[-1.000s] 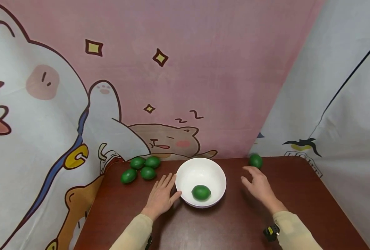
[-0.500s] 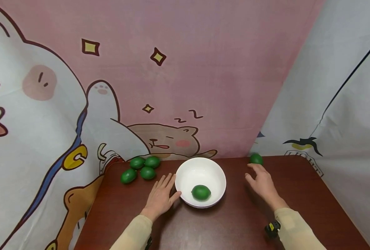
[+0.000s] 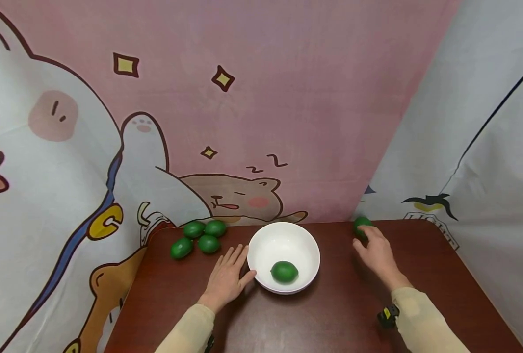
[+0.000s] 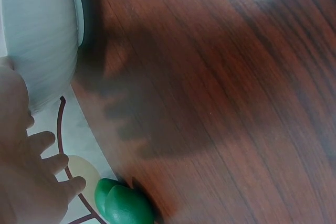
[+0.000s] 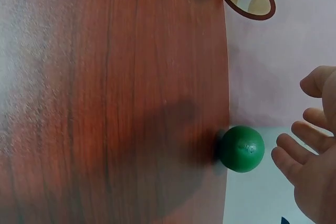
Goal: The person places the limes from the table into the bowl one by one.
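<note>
A white bowl stands in the middle of the table, with one green lime lying inside it. My left hand is at the bowl's left side, fingers straight and the thumb at the rim. Toward the table's back edge on the right is another lime. My right hand reaches over it, partly covering it in the head view. In the right wrist view that lime sits at the table edge, and the loosely bent fingers are apart from it.
Several more limes cluster at the table's back left. The brown wooden table ends at a printed cloth backdrop with cartoon animals. A small black device is worn at the right wrist.
My right hand has moved away and slightly rightward, from short of the lone lime to overlapping it in the head view. The left hand and the bowl have stayed put.
</note>
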Available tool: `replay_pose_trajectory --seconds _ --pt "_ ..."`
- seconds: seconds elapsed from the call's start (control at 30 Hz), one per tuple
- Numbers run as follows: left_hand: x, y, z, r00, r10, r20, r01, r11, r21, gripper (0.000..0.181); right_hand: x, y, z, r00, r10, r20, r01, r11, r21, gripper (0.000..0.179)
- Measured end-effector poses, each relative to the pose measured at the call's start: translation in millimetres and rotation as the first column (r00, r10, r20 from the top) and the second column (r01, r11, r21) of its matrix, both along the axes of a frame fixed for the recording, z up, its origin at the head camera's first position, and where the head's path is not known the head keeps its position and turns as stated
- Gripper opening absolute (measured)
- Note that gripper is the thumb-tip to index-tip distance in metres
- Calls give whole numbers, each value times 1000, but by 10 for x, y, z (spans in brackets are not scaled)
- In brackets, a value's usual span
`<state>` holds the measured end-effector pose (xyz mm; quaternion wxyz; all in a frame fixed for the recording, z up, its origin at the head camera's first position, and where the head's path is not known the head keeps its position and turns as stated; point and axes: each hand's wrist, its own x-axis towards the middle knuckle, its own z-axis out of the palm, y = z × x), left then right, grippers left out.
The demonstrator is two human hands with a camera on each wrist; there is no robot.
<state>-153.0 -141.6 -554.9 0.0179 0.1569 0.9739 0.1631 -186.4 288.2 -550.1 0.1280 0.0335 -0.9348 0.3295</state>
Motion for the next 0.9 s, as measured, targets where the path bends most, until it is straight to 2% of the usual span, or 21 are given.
replay_pose_trajectory --seconds 0.2,0.47,0.9 --pt "-7 5 14 1000 1 -5 -1 1000 5 73 -72 53 49 1000 -14 18 13 1000 21 47" --pt "4 -1 6 1000 1 -2 -1 1000 4 73 -184 143 28 998 -26 50 24 999 42 49" --pt "-5 -7 9 1000 -2 -1 2 1000 -2 74 -262 201 50 993 -29 118 21 997 70 52"
